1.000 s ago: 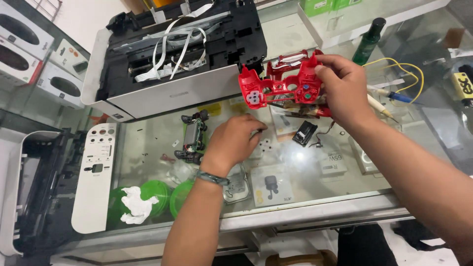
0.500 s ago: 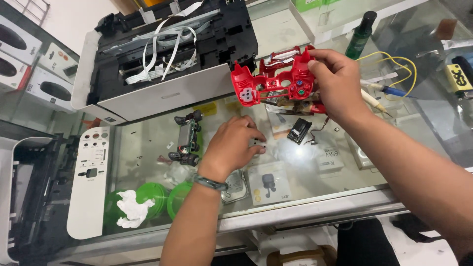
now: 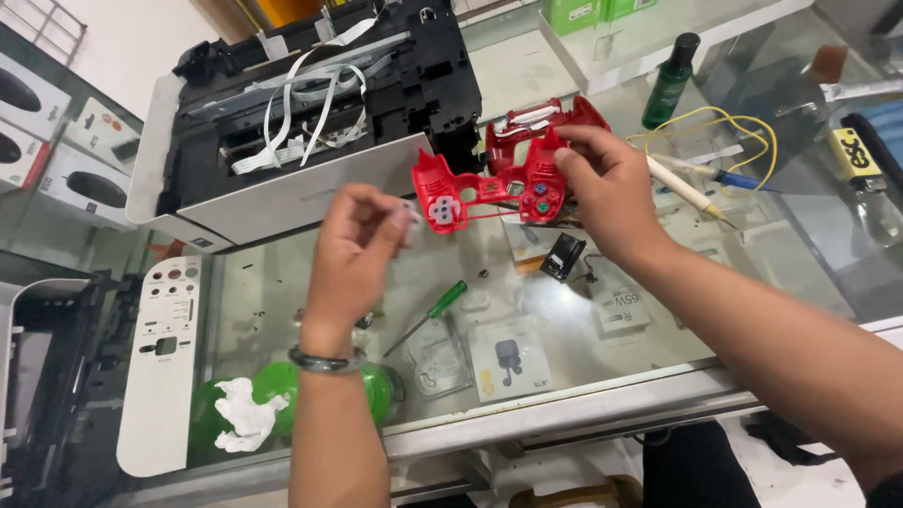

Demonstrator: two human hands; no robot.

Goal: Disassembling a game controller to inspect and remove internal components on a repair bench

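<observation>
Right hand [image 3: 607, 183]: closed around red shell [image 3: 489, 188], held above glass.
Left hand [image 3: 362, 240]: fingers pinch a small pale piece, touching shell.
Screwdriver [image 3: 428, 315]: below left hand.

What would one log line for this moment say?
right hand: grips red controller shell | left hand: raised, pinching small pale part | green screwdriver: lying on glass counter

Printer [image 3: 310, 132]: opened, at back of glass counter [image 3: 658, 357]
Screwdriver [image 3: 428, 315]: green-handled, lying on glass
Bottle [image 3: 670, 83]: dark green, upright
</observation>
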